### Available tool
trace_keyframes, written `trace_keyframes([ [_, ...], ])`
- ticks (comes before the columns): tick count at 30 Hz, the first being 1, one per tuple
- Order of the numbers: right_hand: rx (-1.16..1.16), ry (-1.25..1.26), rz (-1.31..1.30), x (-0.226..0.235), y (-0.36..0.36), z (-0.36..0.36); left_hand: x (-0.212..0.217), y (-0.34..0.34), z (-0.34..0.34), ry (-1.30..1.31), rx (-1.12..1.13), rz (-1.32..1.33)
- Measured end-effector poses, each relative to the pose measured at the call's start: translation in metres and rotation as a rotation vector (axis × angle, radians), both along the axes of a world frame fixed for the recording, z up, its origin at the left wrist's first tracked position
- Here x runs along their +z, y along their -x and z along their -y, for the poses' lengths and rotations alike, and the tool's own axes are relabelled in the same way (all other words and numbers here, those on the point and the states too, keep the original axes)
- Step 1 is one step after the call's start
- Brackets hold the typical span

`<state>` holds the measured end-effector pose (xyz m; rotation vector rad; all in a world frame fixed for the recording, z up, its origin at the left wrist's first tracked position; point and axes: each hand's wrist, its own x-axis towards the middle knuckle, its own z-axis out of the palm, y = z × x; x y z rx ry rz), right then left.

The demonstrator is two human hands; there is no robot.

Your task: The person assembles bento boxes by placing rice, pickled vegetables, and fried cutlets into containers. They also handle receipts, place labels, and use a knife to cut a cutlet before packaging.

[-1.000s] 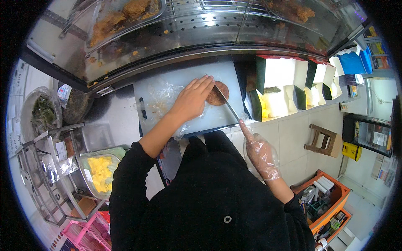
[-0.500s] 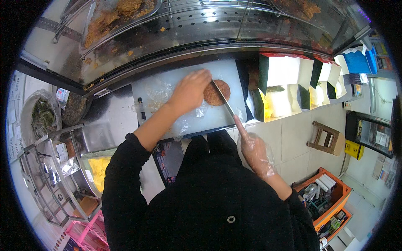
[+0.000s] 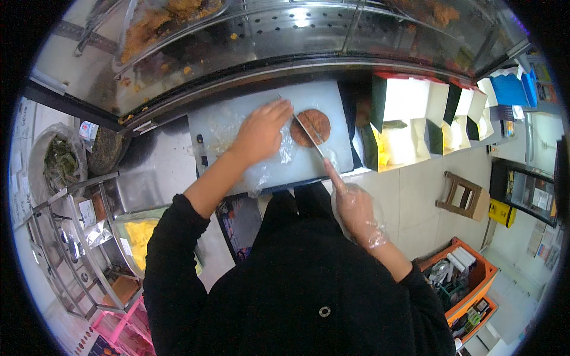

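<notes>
A round brown patty (image 3: 310, 127) lies on the white cutting board (image 3: 332, 98), with a cut line showing to the right of the knife. Across its left side slants a long knife (image 3: 308, 134). My right hand (image 3: 354, 210), in a clear plastic glove, is closed round the handle at the near end. My left hand (image 3: 261, 130) rests its fingers, stretched out and held together, over the blade's far end, where the tip pokes out beyond them. Crumpled clear plastic (image 3: 282, 155) lies on the board beside and under my left hand.
A glass and metal display case (image 3: 267, 44) with fried food borders the board's far side. Open boxes (image 3: 404, 142) stand to the right. At left are a metal rack (image 3: 77, 219) and a tub of yellow food (image 3: 141, 237). An orange crate (image 3: 484, 273) sits lower right.
The knife has shifted left on the patty, uncovering a cut line to its right. Both hands have moved slightly left with it, and the tip now shows past my left fingers.
</notes>
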<state>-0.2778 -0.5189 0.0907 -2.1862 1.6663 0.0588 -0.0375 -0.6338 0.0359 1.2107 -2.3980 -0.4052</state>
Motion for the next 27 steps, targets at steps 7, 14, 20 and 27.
trace_keyframes([
  [7, -0.017, -0.059, -0.011, -0.006, 0.003, -0.013, -0.005, 0.004, -0.007, 0.004, 0.036, 0.003],
  [14, 0.02, 0.05, -0.023, 0.017, 0.023, 0.002, 0.033, 0.009, -0.006, 0.09, 0.037, 0.165],
  [20, 0.008, 0.055, -0.179, 0.013, 0.039, 0.007, 0.022, 0.032, 0.0, 0.062, 0.033, 0.103],
  [27, 0.001, 0.122, 0.033, -0.017, 0.032, 0.022, 0.004, 0.033, 0.016, 0.04, 0.07, 0.038],
])
